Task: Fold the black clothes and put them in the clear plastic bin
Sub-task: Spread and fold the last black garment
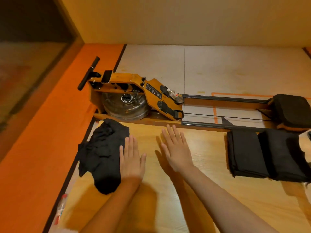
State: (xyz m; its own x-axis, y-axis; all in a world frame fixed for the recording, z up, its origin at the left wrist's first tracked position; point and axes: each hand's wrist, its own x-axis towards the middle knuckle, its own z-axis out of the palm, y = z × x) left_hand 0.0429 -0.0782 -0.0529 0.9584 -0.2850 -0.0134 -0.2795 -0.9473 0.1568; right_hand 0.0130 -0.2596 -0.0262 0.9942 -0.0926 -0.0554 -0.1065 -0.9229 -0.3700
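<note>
A crumpled heap of black clothes (104,152) lies at the left end of a light wooden tabletop (198,179). My left hand (132,158) is flat and open, fingers together, its outer edge touching the heap's right side. My right hand (176,148) hovers open over the bare wood in the middle, palm down, holding nothing. Two stacks of folded black clothes (267,153) sit side by side at the table's right end. No clear plastic bin is in view.
A wooden rowing machine (134,96) with a clear water tank, rails and a black seat (292,108) lies on the floor just beyond the table's far edge. An orange mat (50,132) runs along the left. A plastic wrapper (61,209) lies at the table's near left.
</note>
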